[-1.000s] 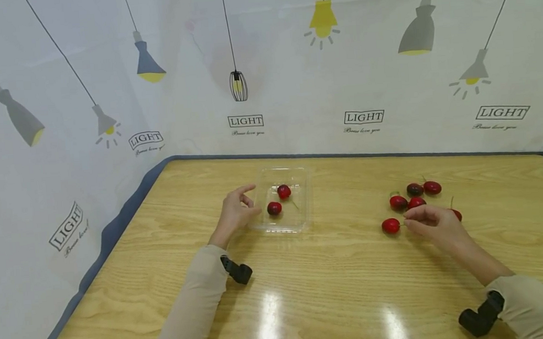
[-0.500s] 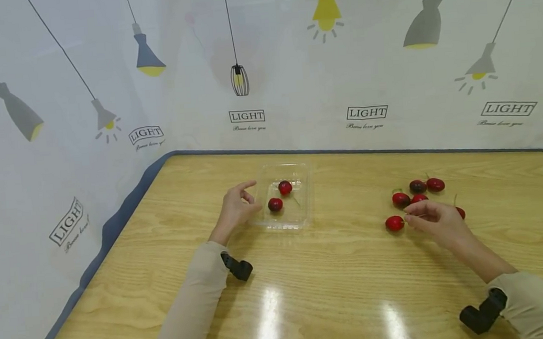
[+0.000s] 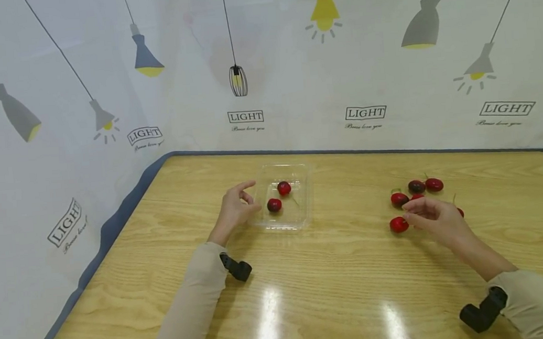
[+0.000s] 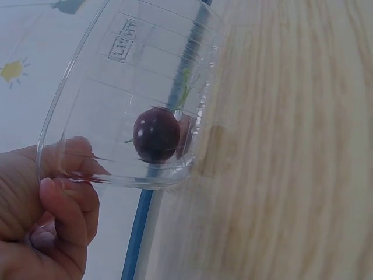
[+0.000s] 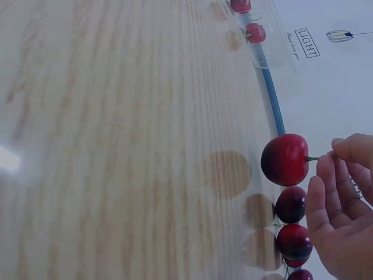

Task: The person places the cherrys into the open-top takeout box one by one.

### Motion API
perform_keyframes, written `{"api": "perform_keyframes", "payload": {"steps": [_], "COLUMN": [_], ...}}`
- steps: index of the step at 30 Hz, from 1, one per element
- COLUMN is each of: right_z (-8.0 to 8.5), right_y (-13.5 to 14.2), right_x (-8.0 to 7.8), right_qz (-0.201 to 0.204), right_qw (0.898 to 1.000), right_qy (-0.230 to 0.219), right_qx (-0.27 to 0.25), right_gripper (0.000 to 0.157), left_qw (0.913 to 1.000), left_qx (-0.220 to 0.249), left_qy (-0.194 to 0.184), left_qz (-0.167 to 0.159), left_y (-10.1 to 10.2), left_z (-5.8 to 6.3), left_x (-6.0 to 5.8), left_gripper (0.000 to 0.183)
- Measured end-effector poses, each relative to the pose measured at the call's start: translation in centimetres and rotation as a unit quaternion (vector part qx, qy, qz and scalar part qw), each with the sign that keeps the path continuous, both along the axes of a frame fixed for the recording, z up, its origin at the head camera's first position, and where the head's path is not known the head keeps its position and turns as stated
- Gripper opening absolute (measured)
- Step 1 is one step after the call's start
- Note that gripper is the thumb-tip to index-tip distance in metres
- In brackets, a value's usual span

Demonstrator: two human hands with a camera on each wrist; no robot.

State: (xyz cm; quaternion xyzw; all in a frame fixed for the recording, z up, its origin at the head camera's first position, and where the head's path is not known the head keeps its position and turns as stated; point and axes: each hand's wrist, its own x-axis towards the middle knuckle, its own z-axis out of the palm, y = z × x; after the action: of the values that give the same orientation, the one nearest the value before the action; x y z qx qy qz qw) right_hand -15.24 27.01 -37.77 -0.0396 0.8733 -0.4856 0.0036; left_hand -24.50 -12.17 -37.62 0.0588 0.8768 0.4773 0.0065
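Note:
A clear plastic box (image 3: 305, 219) stands on the table with two red cherries (image 3: 284, 188) in it. My left hand (image 3: 236, 208) pinches the box's left wall; the left wrist view shows the thumb and fingers at its rim, with a dark red cherry (image 4: 156, 134) beyond. To the right, my right hand (image 3: 440, 220) pinches the green stem (image 5: 313, 158) of a cherry (image 3: 399, 224) between thumb and fingertips. That cherry hangs at the near side of a loose group of cherries (image 3: 399, 199), part of which the hand hides.
The cherry group lies on the wooden table (image 3: 344, 269), with one dark cherry (image 3: 416, 186) toward its back. A white printed backdrop (image 3: 289, 84) rises along the table's far and left edges. Black wrist cameras (image 3: 483, 309) sit on both sleeves.
The cherry at my right fingertips has shifted slightly right, closer to the fingers, so less of its stem shows. My left hand and the box stay as they were; the head view tilted slightly.

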Motion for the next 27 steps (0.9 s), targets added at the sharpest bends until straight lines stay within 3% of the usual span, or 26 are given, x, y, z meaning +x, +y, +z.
{"api": "perform_keyframes", "payload": {"steps": [11,27], "right_z": [0.17,0.48], "right_y": [-0.18,-0.22], "right_x": [0.01,0.03], "right_qz": [0.004,0.019], "right_qw": [1.000,0.999], "right_qy": [0.008,0.006], "right_qx": [-0.012,-0.035], "right_gripper": [0.042,0.042], "left_qw": [0.9999,1.0000], "left_qx": [-0.005,0.003], "left_qy": [0.013,0.002], "left_qz": [0.011,0.008], "left_y": [0.10,0.13], "left_z": [-0.24,-0.19], "left_x": [-0.23,-0.22], "left_gripper": [0.058,0.059]}}
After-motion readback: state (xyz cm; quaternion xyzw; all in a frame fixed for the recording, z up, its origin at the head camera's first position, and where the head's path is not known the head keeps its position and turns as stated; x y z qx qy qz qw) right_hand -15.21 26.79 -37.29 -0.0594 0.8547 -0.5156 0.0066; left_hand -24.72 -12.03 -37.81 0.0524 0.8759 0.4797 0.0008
